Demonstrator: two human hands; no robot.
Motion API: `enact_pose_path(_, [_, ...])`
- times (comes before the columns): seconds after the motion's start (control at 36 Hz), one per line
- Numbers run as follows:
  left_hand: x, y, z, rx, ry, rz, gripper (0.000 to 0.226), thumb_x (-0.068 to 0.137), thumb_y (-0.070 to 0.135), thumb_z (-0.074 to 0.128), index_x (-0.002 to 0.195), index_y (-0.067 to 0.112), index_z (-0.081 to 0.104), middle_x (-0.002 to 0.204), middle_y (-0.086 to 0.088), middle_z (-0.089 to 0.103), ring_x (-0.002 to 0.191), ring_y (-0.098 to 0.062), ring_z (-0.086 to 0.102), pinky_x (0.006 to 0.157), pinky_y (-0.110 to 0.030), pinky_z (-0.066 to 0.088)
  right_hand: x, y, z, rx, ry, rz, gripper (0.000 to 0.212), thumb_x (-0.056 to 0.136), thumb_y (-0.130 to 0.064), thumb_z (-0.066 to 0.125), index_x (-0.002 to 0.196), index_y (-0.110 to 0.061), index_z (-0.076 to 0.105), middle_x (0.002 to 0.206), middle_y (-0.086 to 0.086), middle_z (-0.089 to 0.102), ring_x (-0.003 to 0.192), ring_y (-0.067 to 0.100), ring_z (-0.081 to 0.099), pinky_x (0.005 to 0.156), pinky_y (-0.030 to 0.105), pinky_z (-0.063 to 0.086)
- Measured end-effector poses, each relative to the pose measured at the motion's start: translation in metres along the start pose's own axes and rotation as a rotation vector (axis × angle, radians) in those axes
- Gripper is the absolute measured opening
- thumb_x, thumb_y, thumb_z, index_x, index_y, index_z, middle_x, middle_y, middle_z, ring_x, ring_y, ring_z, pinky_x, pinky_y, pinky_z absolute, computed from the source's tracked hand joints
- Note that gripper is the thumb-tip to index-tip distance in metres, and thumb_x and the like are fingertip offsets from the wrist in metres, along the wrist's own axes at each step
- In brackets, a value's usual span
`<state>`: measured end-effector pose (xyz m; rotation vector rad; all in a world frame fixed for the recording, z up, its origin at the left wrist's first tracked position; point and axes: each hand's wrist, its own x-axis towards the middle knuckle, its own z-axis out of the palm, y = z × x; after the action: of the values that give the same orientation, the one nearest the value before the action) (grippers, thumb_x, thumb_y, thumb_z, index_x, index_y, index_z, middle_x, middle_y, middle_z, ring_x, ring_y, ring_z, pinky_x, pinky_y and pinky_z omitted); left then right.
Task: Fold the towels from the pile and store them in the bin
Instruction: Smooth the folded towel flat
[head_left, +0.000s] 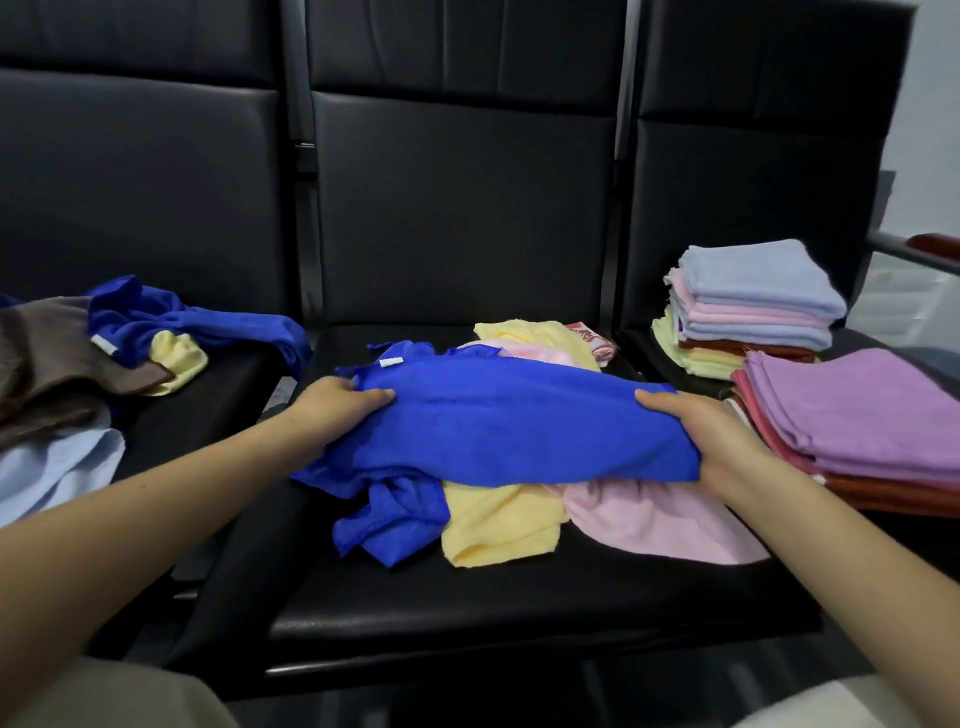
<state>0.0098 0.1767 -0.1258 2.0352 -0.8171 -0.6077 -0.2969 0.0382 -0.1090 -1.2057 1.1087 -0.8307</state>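
Your left hand (332, 410) and right hand (711, 436) each grip an end of the blue towel (509, 421), above the yellow towel (498, 525) and pink towel (654, 519).

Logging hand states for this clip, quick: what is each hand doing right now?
Left hand: closed, gripping the left end of the blue towel.
Right hand: closed, gripping the right end of the same towel.

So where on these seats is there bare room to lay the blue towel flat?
Free: the middle seat's front strip, below the yellow towel and pink towel. Crowded: its back half under the loose pile, the right seat with folded stacks, the left seat with unfolded towels. Both hands grip the blue towel.
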Motion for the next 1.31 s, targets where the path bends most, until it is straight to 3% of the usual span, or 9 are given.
enact_pose_path(0.22, [-0.033, 0.013, 0.006, -0.494, -0.130, -0.047, 0.010, 0.098, 0.014, 0.053, 0.093, 0.013, 0.062, 0.088, -0.005, 0.066, 0.072, -0.015, 0.060, 0.056, -0.023, 0.048, -0.016, -0.012, -0.022, 0.275, -0.050, -0.009, 0.013, 0.097, -0.013, 0.053, 0.096, -0.008, 0.064, 0.073, 0.002, 0.075, 0.061, 0.011, 0.072, 0.048, 0.021, 0.055])
enact_pose_path(0.36, [-0.048, 0.000, 0.017, -0.267, -0.243, -0.165, 0.007, 0.098, 0.014, 0.051, 0.101, 0.020, 0.052, 0.093, -0.006, 0.059, 0.064, -0.015, 0.053, 0.046, -0.022, 0.043, -0.018, -0.010, -0.031, 0.190, -0.066, 0.040, 0.015, 0.096, -0.014, 0.056, 0.106, -0.008, 0.065, 0.086, 0.005, 0.076, 0.068, 0.015, 0.073, 0.060, 0.027, 0.058])
enact_pose_path(0.44, [-0.045, -0.008, 0.017, -0.097, -0.184, -0.117, 0.042, 0.097, 0.019, 0.055, 0.136, 0.026, 0.040, 0.075, -0.008, 0.049, 0.052, -0.015, 0.043, 0.037, -0.022, 0.036, -0.020, -0.014, -0.031, 0.116, -0.086, 0.044, 0.012, 0.095, -0.018, 0.058, 0.103, -0.013, 0.065, 0.086, 0.002, 0.075, 0.068, 0.013, 0.072, 0.067, 0.029, 0.054])
enact_pose_path(0.56, [-0.039, -0.012, 0.013, 0.095, -0.009, 0.084, 0.063, 0.092, 0.023, 0.060, 0.148, 0.023, 0.030, 0.081, -0.003, 0.053, 0.063, -0.017, 0.051, 0.054, -0.028, 0.040, -0.032, -0.027, -0.019, 0.124, -0.161, -0.034, 0.013, 0.094, -0.017, 0.059, 0.100, -0.011, 0.068, 0.085, 0.002, 0.076, 0.071, 0.013, 0.072, 0.058, 0.020, 0.057])
enact_pose_path(0.67, [-0.040, -0.002, 0.014, 0.071, 0.122, 0.360, 0.034, 0.095, 0.019, 0.054, 0.129, 0.020, 0.052, 0.074, 0.000, 0.054, 0.069, -0.011, 0.049, 0.063, -0.029, 0.039, -0.042, -0.037, 0.017, 0.124, -0.243, -0.139, 0.012, 0.094, -0.011, 0.056, 0.085, -0.009, 0.065, 0.071, 0.003, 0.070, 0.063, 0.014, 0.066, 0.055, 0.020, 0.050])
enact_pose_path(0.86, [-0.051, 0.024, 0.043, -0.400, -0.231, -0.044, 0.029, 0.104, 0.032, 0.038, 0.101, 0.012, 0.059, 0.086, -0.007, 0.059, 0.064, -0.017, 0.057, 0.051, -0.023, 0.051, -0.039, -0.022, 0.085, -0.156, -0.617, -0.015, 0.030, 0.099, -0.034, 0.051, 0.118, -0.013, 0.061, 0.070, 0.004, 0.064, 0.059, 0.019, 0.066, 0.046, 0.022, 0.047])
enact_pose_path(1.08, [-0.043, 0.032, 0.060, -0.255, -0.242, 0.002, 0.020, 0.097, 0.034, 0.054, 0.097, 0.014, 0.058, 0.084, -0.003, 0.061, 0.061, -0.014, 0.055, 0.055, -0.023, 0.051, 0.002, 0.000, 0.074, -0.532, 0.018, -0.448, 0.008, 0.089, -0.017, 0.062, 0.086, -0.023, 0.065, 0.068, -0.006, 0.056, 0.063, 0.012, 0.050, 0.058, 0.026, 0.038])
enact_pose_path(1.22, [-0.036, 0.039, 0.071, -0.192, -0.211, 0.022, 0.025, 0.093, 0.034, 0.061, 0.079, 0.015, 0.057, 0.076, -0.001, 0.056, 0.060, -0.013, 0.053, 0.051, -0.020, 0.047, 0.012, 0.003, 0.053, -0.681, 0.047, -0.341, 0.020, 0.087, -0.024, 0.068, 0.104, -0.022, 0.058, 0.081, -0.009, 0.054, 0.083, 0.016, 0.056, 0.072, 0.028, 0.042])
enact_pose_path(1.31, [-0.033, 0.041, 0.078, -0.146, -0.196, 0.079, 0.039, 0.091, 0.034, 0.063, 0.063, 0.017, 0.042, 0.066, 0.000, 0.047, 0.057, -0.015, 0.046, 0.054, -0.022, 0.042, 0.011, 0.005, 0.048, -0.559, -0.049, -0.241, 0.019, 0.089, -0.021, 0.067, 0.106, -0.015, 0.064, 0.078, -0.005, 0.056, 0.055, 0.004, 0.053, 0.050, 0.019, 0.037])
